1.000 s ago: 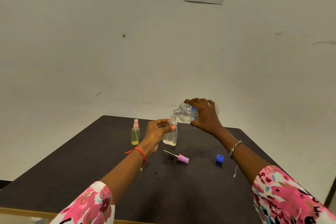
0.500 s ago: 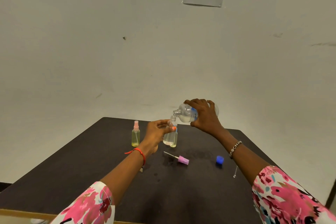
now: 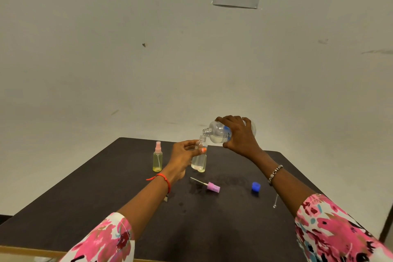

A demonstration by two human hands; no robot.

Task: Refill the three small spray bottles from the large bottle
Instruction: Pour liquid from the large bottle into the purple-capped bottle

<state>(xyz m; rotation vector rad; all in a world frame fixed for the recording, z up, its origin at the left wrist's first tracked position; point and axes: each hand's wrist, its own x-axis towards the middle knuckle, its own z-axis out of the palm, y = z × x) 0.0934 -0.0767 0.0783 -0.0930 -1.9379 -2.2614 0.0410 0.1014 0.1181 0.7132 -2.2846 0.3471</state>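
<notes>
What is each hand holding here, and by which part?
The left hand grips the small clear uncapped spray bottle around its upper body; the right hand grips the large clear plastic bottle around its middle.

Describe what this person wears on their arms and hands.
Both sleeves are white with a pink floral print: left sleeve, right sleeve. A red thread circles the left wrist; a silvery beaded bracelet the right. The left hand shows an orange-painted thumbnail.

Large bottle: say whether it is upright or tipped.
Tipped. The right hand holds the large bottle nearly on its side, its uncapped neck over the mouth of the small bottle that the left hand grips.
</notes>
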